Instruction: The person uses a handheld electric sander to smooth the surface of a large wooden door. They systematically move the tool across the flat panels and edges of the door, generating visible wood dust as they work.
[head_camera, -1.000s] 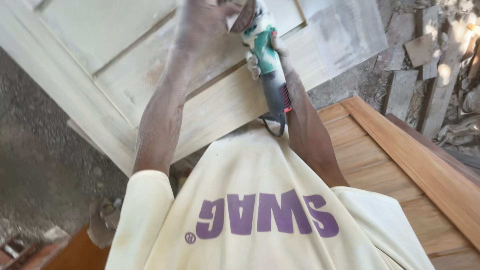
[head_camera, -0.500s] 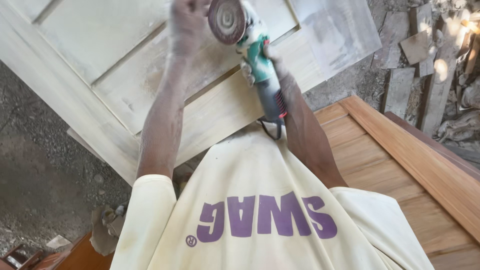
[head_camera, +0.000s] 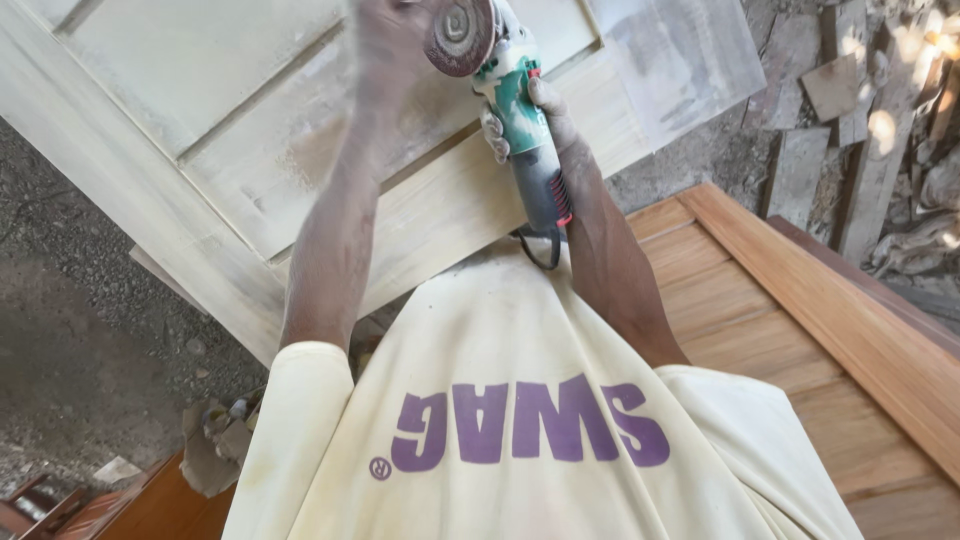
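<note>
**Desk:** What does the head view show the worker gripping?

**Photographer:** A green-and-grey angle grinder (head_camera: 520, 130), raised above a pale, unfinished panelled door (head_camera: 250, 150) that lies flat in front of the person. The tool is tipped up so its round sanding disc (head_camera: 458, 32) faces the camera, clear of the wood.

**Desk:** How are the hands placed?

**Photographer:** The right hand (head_camera: 545, 125) is wrapped around the grinder's body, dust-whitened fingers (head_camera: 492, 130) closed tight on the green housing. The left hand (head_camera: 385, 35) is up beside the disc, at the head of the tool. It is blurred and partly cut by the frame edge, so whether its fingers are closed on anything cannot be told.

**Desk:** How would that tool handle?

**Photographer:** Judging by its build, it is rigid, fairly heavy for its size and front-weighted towards the disc. The body is the place to hold it, with a second hand steadying the head; the disc face and edge are to be kept off. A black cord (head_camera: 540, 250) loops from the tail, near the person's cream shirt (head_camera: 520, 400).

**Desk:** Anything else around?

**Photographer:** A darker, reddish-brown door (head_camera: 800, 310) lies to the right, offcuts (head_camera: 830, 85) beyond it.
</note>
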